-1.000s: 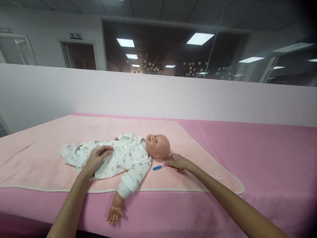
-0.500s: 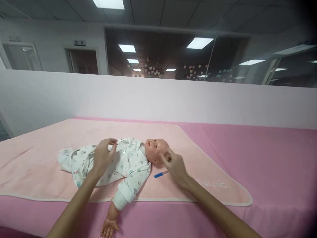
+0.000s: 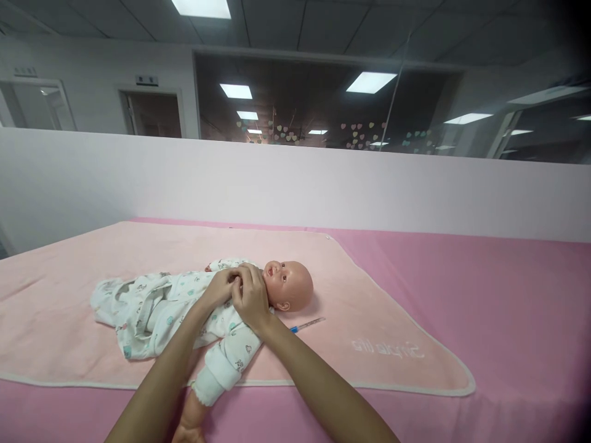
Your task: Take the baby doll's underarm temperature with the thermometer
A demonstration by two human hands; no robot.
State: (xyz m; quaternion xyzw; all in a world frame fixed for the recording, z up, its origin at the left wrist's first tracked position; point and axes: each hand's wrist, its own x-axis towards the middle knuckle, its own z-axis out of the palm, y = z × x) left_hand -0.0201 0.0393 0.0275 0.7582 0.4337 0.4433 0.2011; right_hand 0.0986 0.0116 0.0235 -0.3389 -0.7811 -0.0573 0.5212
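A baby doll (image 3: 289, 286) lies on its back, its bald head to the right. It wears a white printed baby suit (image 3: 173, 301). On the upper chest, just below the chin, my left hand (image 3: 224, 286) and my right hand (image 3: 252, 295) meet with fingers bent and closed on the front of the suit. The fingers cover the cloth there, so the exact spot they grip is hidden. The doll's near arm (image 3: 191, 412) stretches toward me past the edge of the pad. Beside the head lies a thin clear stick with a blue end (image 3: 307, 324), like a thermometer, partly behind my right forearm.
Under the doll is a peach pad (image 3: 392, 363) with a pale border and stitched lettering. It rests on a pink cover (image 3: 508, 307). A low white partition (image 3: 295, 187) runs along the back, with a dark window (image 3: 305, 104) above it.
My right hand has moved left from the doll's head to its chest. My left hand has moved right to join it. The doll has shifted slightly left.
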